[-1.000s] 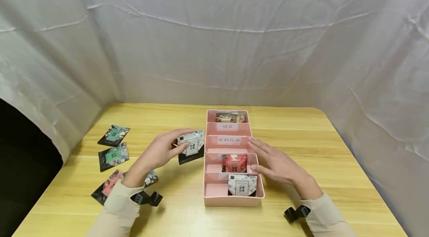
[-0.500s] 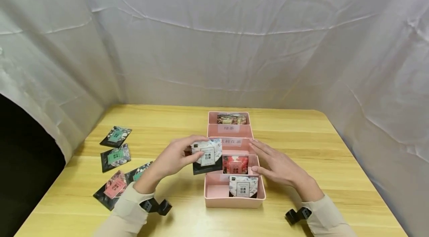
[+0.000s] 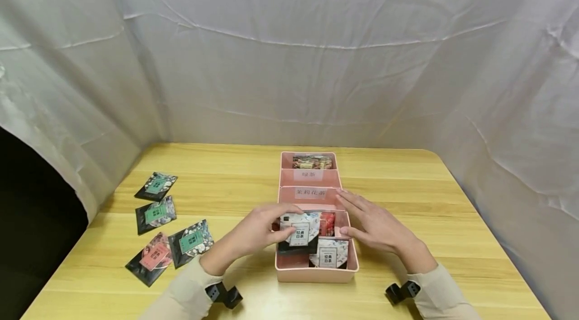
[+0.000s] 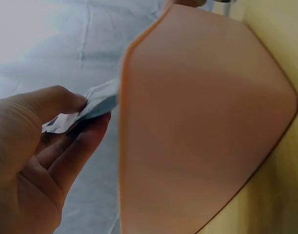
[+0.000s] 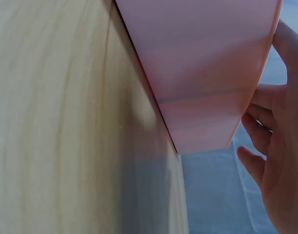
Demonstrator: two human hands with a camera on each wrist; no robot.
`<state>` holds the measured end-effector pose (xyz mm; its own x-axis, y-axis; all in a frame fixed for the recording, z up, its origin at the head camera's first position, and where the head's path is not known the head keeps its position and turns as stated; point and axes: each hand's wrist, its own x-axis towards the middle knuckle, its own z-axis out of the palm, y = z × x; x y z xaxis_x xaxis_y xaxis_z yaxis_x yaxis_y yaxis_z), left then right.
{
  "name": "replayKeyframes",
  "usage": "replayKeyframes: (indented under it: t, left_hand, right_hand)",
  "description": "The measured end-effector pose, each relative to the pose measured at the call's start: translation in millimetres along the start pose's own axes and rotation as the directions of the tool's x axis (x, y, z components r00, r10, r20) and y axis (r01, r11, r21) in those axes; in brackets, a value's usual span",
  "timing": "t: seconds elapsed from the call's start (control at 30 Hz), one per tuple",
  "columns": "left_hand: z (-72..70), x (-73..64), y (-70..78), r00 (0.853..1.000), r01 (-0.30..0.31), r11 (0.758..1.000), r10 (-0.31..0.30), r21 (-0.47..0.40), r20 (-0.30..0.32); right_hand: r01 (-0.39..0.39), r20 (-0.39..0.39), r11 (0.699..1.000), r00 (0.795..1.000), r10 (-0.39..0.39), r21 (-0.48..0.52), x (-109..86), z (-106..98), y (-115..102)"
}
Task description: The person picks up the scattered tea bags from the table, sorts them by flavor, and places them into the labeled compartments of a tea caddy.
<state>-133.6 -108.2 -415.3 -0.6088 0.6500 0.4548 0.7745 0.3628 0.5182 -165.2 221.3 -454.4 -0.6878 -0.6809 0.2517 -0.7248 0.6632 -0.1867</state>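
My left hand (image 3: 260, 229) pinches a white-and-black tea bag sachet (image 3: 299, 234) between thumb and fingers. It is over the left part of the pink divided box (image 3: 316, 275), at the front compartments. In the left wrist view, the thumb lies on top of the sachet (image 4: 102, 100), beside the box wall (image 4: 202, 117). A matching white sachet (image 3: 330, 255) leans in the front compartment. The red sachet (image 3: 327, 222) behind it is partly covered by the held one. My right hand (image 3: 380, 224), fingers extended, rests along the box's right rim; the right wrist view shows its fingertips there.
On the table's left lie three green-labelled sachets (image 3: 191, 242) and a red-labelled sachet (image 3: 151, 258). More sachets (image 3: 312, 162) stand in the rear compartment. Labels with characters (image 3: 310, 193) mark the box's dividers. A pale curtain (image 3: 289, 59) surrounds the table (image 3: 407, 174).
My left hand has carried the white-and-black sachet rightward and toward the front, from beside the box to over it. The right hand has stayed at the rim.
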Motion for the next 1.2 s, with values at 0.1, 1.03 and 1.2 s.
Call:
replayKeyframes:
  t: [0.1, 1.03, 1.2]
  left_hand:
    - [6.2, 0.7, 0.7, 0.998, -0.056, 0.994, 0.057, 0.094, -0.001]
    - [4.6, -1.4, 0.0, 0.992, -0.114, 0.884, 0.08, 0.453, 0.095]
    - [-5.7, -10.8, -3.1, 0.997, -0.036, 0.918, 0.008, 0.396, 0.072]
  right_hand:
    - [-0.004, -0.001, 1.0, 1.0, 0.004, 0.003, 0.0, 0, 0]
    - [-0.031, 0.021, 0.999, 0.999, 0.03, 0.022, 0.5, -3, -2]
    - [-0.041, 0.036, 0.999, 0.999, 0.04, 0.029, -0.4, -3, -3]
